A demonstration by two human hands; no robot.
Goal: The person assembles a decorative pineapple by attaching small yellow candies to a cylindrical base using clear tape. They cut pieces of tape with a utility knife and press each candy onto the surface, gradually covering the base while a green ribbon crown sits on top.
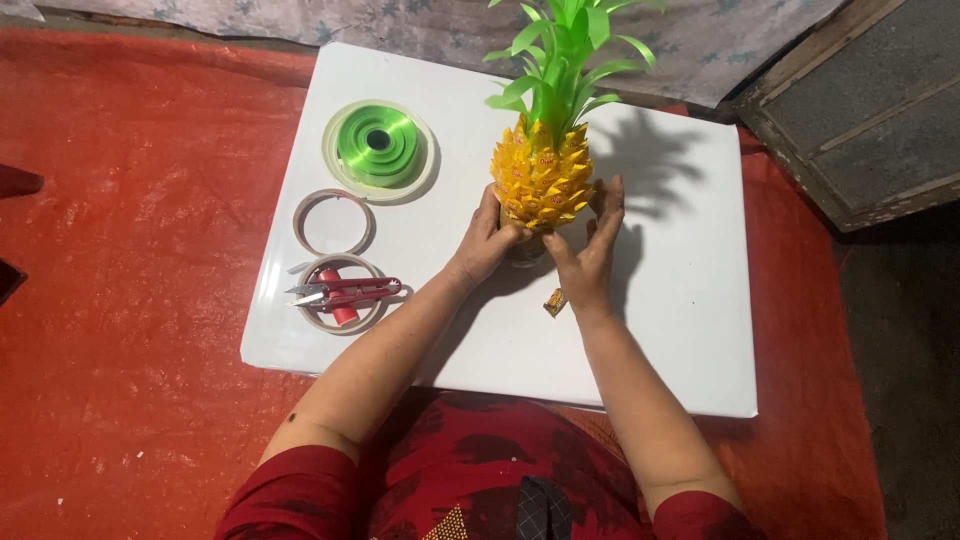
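A handmade pineapple [542,172] stands upright on a white board [680,330]; its body is covered in yellow candy wrappers and green ribbon leaves [560,50] rise from its top. My left hand [489,240] grips the lower left of the pineapple. My right hand [590,250] holds its lower right, fingers spread up the side. One loose yellow wrapped candy [555,301] lies on the board just under my right wrist.
On the left of the board lie a green ribbon spool [379,146], a clear tape ring [333,222], and red thread snips [345,291] across a second tape ring. A red plastic sheet [120,300] covers the floor. A wooden frame [870,110] stands at the right.
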